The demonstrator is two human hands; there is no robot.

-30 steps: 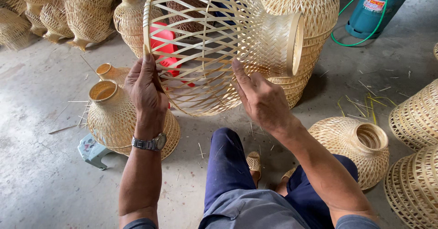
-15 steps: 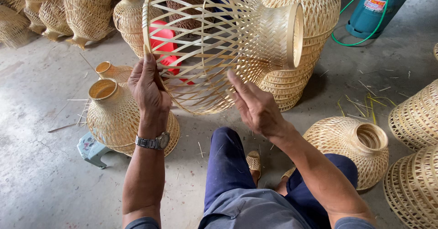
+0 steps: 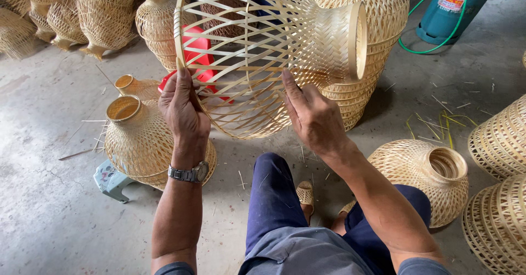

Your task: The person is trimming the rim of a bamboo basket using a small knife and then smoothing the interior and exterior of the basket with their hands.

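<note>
I hold a bell-shaped woven bamboo lampshade (image 3: 263, 50) up in front of me, on its side, its narrow neck pointing right. My left hand (image 3: 183, 110), with a wristwatch, grips the wide round rim at the lower left. My right hand (image 3: 312, 116) lies against the open lattice of the lower body, fingers pressed on the strips. The weave is open at the wide end and tight at the neck.
Finished bamboo shades stand around: one (image 3: 139, 141) to my left, one (image 3: 427, 173) beside my right knee, several at the right edge and back left. A tall stack (image 3: 364, 45) rises behind. A red stool (image 3: 194, 56), a green gas cylinder (image 3: 452, 9) and bamboo scraps sit on the concrete floor.
My right hand slid left and down along the lattice. The shade has turned slightly in my hands, and the neck now sits a little lower.
</note>
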